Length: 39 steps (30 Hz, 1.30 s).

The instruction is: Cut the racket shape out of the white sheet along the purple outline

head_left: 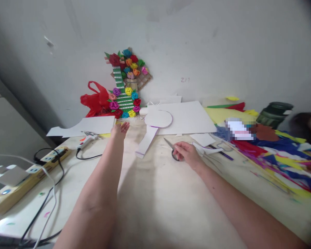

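Observation:
My right hand (pixel 187 154) is closed around the dark handles of a pair of scissors (pixel 168 142), whose blades point forward and left just above the table. My left hand (pixel 120 128) reaches out with fingers apart and slightly curled, beside the right edge of a white sheet (pixel 93 125); whether it touches the sheet I cannot tell. Between the hands lies a white cut-out with a round head (pixel 158 118) and a strip (pixel 146 141) running down from it, edged in purple. The round part rests over a large white board (pixel 189 117).
A green guitar-shaped piece with paper flowers (pixel 125 100) leans on the wall beside a red bag (pixel 97 100). To the left are a glue gun (pixel 86 140), a power strip (pixel 44 162) and cables. Coloured paper scraps (pixel 280 155) and a dark green container (pixel 274 114) lie right.

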Available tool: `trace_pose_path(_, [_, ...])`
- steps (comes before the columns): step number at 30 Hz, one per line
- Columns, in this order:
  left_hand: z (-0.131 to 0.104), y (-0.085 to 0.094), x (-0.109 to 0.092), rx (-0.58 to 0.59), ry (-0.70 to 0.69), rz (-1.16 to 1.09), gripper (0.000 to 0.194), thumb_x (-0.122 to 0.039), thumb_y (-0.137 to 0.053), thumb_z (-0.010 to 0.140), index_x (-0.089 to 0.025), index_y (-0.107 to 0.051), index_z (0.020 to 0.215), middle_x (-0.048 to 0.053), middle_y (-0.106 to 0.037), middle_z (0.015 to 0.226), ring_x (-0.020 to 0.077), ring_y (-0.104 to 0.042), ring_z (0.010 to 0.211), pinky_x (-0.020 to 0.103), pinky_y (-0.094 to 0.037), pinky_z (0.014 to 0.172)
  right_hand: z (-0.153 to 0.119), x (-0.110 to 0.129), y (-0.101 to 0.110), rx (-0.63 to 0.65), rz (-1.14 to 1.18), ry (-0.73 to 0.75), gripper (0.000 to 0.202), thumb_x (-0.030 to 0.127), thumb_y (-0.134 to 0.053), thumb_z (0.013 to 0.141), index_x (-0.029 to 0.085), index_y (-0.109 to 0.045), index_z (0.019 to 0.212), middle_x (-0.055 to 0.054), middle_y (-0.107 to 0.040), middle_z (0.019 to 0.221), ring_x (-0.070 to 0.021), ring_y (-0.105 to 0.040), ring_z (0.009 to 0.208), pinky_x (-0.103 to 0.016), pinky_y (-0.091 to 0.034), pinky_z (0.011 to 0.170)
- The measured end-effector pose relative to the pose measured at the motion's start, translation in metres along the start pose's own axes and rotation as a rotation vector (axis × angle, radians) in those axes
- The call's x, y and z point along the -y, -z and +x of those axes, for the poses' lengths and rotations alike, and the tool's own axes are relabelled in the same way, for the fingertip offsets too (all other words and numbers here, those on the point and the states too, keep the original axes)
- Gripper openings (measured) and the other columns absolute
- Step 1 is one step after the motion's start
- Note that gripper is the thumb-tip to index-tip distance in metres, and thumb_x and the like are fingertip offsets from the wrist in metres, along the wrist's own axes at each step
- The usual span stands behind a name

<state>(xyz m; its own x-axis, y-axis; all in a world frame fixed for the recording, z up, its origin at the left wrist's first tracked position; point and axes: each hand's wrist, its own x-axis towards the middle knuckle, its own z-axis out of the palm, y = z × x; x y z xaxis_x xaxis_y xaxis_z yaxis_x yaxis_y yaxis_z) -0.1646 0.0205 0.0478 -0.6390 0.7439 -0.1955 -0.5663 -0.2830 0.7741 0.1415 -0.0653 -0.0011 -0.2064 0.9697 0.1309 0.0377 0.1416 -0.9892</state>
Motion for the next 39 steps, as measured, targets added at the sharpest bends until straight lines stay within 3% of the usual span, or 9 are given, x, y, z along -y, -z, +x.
trace_pose_path(4, [-0.050,-0.024,0.026,0.145,0.093,0.152,0.011,-0.009,-0.046,0.077,-0.013,-0.047,0.086,0.008,-0.060,0.067,0.0141,-0.059,0.053,0.025,-0.048,0.050,0.009,0.001,0.013,-0.226,-0.040,0.150,0.027,0.039,-0.054,0.069,0.016,-0.056,0.084,-0.002,-0.061,0.067,-0.0085,-0.048,0.046,-0.020,-0.038,0.041])
trace_pose_path(7, [-0.086,-0.034,0.045,0.276,-0.009,0.345,0.014,-0.009,-0.053,0.070,-0.013,-0.050,0.084,0.005,-0.059,0.063,0.0122,-0.056,0.050,0.026,-0.048,0.052,0.019,-0.003,0.037,-0.434,-0.165,0.197,0.025,0.032,-0.049,0.071,0.016,-0.057,0.088,-0.004,-0.063,0.074,-0.0108,-0.053,0.052,-0.024,-0.044,0.050])
trace_pose_path(11, [-0.123,-0.037,0.072,0.431,-0.119,0.629,0.013,-0.015,-0.058,0.065,-0.012,-0.055,0.077,0.006,-0.060,0.066,0.0126,-0.056,0.054,0.027,-0.047,0.057,0.028,-0.005,0.070,-0.535,-0.553,0.145,0.025,0.021,-0.045,0.072,0.016,-0.062,0.090,-0.007,-0.066,0.084,-0.0165,-0.060,0.074,-0.029,-0.045,0.068])
trace_pose_path(17, [-0.171,-0.029,0.108,0.624,-0.349,1.437,0.055,-0.049,-0.069,0.050,-0.016,-0.061,0.094,0.010,-0.063,0.089,0.0274,-0.057,0.088,0.033,-0.042,0.074,0.023,0.003,0.077,-0.223,-1.122,0.037,0.032,0.016,-0.048,0.071,0.020,-0.065,0.098,-0.006,-0.065,0.102,-0.0226,-0.055,0.095,-0.031,-0.040,0.078])
trace_pose_path(20, [-0.194,-0.028,0.120,0.688,-0.547,1.625,0.075,-0.058,-0.065,0.049,-0.016,-0.056,0.110,0.015,-0.057,0.106,0.0327,-0.046,0.106,0.036,-0.036,0.086,0.018,0.007,0.066,-0.067,-1.318,0.077,0.035,0.015,-0.050,0.070,0.021,-0.065,0.101,-0.006,-0.063,0.105,-0.0256,-0.051,0.099,-0.034,-0.037,0.082])
trace_pose_path(22, [-0.203,-0.028,0.127,0.689,-0.603,1.671,0.070,-0.052,-0.065,0.053,-0.016,-0.054,0.112,0.015,-0.054,0.109,0.0315,-0.046,0.107,0.035,-0.036,0.087,0.017,0.008,0.059,0.000,-1.363,0.076,0.037,0.013,-0.049,0.070,0.021,-0.064,0.102,-0.007,-0.063,0.104,-0.0257,-0.050,0.099,-0.033,-0.037,0.080])
trace_pose_path(30, [-0.197,-0.026,0.131,0.712,-0.703,1.445,0.034,-0.018,-0.052,0.065,-0.014,-0.067,0.095,0.014,-0.064,0.092,0.0248,-0.058,0.090,0.031,-0.040,0.083,0.016,0.005,0.053,-0.001,-1.336,0.118,0.039,0.010,-0.046,0.072,0.018,-0.062,0.106,-0.009,-0.062,0.106,-0.0243,-0.050,0.099,-0.030,-0.037,0.080])
trace_pose_path(35, [-0.173,-0.026,0.116,0.463,-0.384,0.909,0.021,-0.021,-0.056,0.062,-0.013,-0.068,0.078,0.006,-0.064,0.066,0.0207,-0.061,0.066,0.033,-0.048,0.068,0.015,0.004,0.053,-0.156,-1.317,0.133,0.036,0.017,-0.045,0.076,0.016,-0.062,0.107,-0.012,-0.058,0.111,-0.0250,-0.050,0.100,-0.033,-0.036,0.084])
trace_pose_path(39, [-0.160,-0.026,0.105,0.295,-0.196,0.340,0.012,-0.021,-0.062,0.056,-0.011,-0.061,0.063,0.003,-0.058,0.057,0.0159,-0.059,0.060,0.032,-0.052,0.062,0.012,0.001,0.034,-0.044,-1.319,0.308,0.044,0.037,-0.035,0.085,0.014,-0.055,0.116,-0.010,-0.048,0.128,-0.0253,-0.041,0.116,-0.038,-0.022,0.101])
